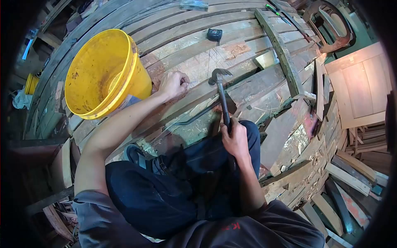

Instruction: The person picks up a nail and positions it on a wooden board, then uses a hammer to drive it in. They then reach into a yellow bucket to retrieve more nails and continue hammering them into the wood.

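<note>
My right hand is wrapped round the dark handle of a claw hammer. The hammer stands up from between my knees, its metal head just above the planks. To the left, my left hand rests low over a wooden board, fingers pinched together. A thin nail-like piece shows at those fingertips, too small to make out surely. Beside the left wrist is a large yellow bucket, tilted toward me, with dirt stains inside. A dark bent bar lies on the planks between my hands.
A black tape measure lies on the planks ahead. One rough beam crosses the slats at right, with a green-handled tool beyond it. A wooden panel door leans far right, above several scrap boards. Wood chips litter the surface.
</note>
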Available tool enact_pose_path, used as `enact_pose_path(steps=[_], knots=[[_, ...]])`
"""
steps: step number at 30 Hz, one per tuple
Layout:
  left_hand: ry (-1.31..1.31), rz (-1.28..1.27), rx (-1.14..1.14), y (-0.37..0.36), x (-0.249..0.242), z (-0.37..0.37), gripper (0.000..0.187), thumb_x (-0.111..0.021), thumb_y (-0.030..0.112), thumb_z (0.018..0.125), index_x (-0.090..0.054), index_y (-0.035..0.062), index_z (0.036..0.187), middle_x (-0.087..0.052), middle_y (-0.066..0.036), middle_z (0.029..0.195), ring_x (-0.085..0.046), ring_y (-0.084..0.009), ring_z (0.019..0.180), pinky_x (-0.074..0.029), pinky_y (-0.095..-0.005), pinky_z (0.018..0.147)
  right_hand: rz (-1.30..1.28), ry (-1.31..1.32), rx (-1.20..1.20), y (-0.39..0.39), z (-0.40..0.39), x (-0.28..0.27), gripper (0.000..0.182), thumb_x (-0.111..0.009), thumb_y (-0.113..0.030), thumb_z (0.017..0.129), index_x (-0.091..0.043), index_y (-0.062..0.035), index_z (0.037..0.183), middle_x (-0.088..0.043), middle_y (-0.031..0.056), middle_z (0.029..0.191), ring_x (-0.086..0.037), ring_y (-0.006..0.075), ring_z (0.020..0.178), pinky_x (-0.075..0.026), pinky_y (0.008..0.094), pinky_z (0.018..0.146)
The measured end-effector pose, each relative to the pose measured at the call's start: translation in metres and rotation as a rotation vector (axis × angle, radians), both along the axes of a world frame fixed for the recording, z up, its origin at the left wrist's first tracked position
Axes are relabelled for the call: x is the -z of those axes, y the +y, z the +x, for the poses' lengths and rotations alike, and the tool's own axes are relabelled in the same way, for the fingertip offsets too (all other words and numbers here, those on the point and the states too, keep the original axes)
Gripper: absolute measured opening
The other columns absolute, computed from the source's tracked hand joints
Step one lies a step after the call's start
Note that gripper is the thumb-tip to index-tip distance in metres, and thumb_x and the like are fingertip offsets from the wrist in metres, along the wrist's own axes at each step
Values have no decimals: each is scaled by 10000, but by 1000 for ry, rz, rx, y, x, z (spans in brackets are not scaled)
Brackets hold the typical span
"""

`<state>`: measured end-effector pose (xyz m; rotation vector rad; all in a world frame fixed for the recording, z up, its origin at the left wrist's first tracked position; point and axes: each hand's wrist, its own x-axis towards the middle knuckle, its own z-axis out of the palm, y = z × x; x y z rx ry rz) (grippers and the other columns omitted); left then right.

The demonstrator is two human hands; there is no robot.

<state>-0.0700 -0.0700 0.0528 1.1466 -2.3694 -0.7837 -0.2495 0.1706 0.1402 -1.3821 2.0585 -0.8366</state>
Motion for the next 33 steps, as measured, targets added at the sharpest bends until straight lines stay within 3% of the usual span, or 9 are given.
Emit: enact_pose_path(steps=[3,8,20,24,30,33], knots=[[21,-52,-10,3,1,-1,157,-655,55,725,-736,41,859,-709,-157,797,-707,-284,706,-565,-396,692,-45,32,-22,-6,-3,7,206,-628,-122,891,-557,70,872,-555,281,643,-613,436,624,-447,474,561],[73,-157,24,5,1,1,140,-646,59,718,-728,49,831,-701,-141,770,-699,-275,689,-559,-387,670,-63,108,-89,-16,0,-2,222,-629,-133,908,-545,70,882,-547,309,646,-585,501,663,-445,523,584],[71,79,65,-10,2,1,125,-650,49,706,-743,65,788,-712,-139,763,-704,-266,718,-565,-380,715,14,182,-146,-16,-1,12,247,-606,-130,925,-561,79,1049,-569,316,686,-603,499,705,-462,534,625],[51,79,99,-17,9,2,139,-677,10,709,-733,54,829,-725,-93,791,-709,-202,730,-561,-342,691,-27,195,-183,-18,1,14,281,-604,-138,932,-560,84,1097,-584,319,708,-612,499,711,-470,541,632],[52,61,85,-15,9,4,132,-670,32,710,-737,62,820,-722,-100,769,-706,-213,714,-561,-353,680,-30,293,-154,-16,8,19,244,-602,-146,941,-555,75,1034,-594,322,714,-610,503,692,-475,544,593],[68,61,94,-17,12,2,132,-668,41,705,-738,62,815,-720,-102,769,-702,-222,708,-558,-359,673,139,304,-238,-21,-2,10,462,-606,-141,907,-486,94,1286,-640,332,896,-651,499,812,-541,548,720]])
